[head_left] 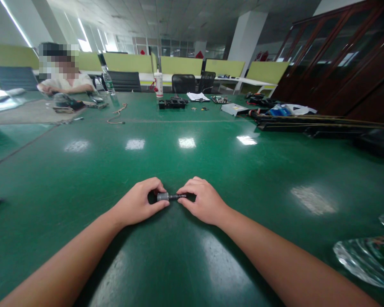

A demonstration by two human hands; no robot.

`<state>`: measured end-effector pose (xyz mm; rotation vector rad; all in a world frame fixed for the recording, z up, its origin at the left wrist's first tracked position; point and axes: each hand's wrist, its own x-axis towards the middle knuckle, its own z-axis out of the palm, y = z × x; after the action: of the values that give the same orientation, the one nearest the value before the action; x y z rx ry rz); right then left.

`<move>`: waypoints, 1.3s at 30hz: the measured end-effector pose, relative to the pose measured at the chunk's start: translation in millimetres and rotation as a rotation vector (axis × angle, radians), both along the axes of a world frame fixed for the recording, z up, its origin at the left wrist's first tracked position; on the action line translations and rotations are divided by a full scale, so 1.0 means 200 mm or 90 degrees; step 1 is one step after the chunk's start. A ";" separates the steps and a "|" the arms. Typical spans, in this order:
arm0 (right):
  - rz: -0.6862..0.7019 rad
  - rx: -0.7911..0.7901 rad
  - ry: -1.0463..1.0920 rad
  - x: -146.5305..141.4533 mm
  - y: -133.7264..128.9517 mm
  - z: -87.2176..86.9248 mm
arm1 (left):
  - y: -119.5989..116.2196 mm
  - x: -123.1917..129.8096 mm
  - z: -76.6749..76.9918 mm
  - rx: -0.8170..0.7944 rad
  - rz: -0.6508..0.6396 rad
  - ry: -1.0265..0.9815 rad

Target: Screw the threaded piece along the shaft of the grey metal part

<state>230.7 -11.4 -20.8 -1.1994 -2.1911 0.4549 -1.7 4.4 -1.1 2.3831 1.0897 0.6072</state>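
A small part made of a grey cylinder and a thin dark rod lies level between my two hands, low over the green table or resting on it. My left hand closes thumb and fingers around the grey cylinder at the left end. At the other end, my right hand pinches the rod, whose tip looks ridged and points into the palm. Exactly what kind of part it is cannot be made out.
Glass dishes stand at the right edge. Farther back are a black device, a cable, a white bottle, a clear bottle and long black bars. Another person sits at the far left.
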 end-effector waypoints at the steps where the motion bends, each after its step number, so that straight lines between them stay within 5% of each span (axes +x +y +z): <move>1: -0.003 0.000 -0.001 0.00 0.00 0.00 | 0.00 0.00 0.00 0.001 0.002 0.000; 16: -0.023 -0.015 -0.010 0.01 0.01 0.01 | 0.00 0.00 0.01 -0.004 0.030 0.001; 26: -0.144 -0.043 -0.007 0.05 0.05 0.00 | 0.01 -0.01 0.01 0.006 0.064 0.009; 39: -0.060 -0.031 0.024 0.04 0.04 0.00 | 0.01 -0.01 0.01 0.002 0.057 0.002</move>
<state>238.4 -2.6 -20.7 -1.3044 -2.0930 0.4903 -2.7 6.1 0.8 2.3477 1.2036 0.6363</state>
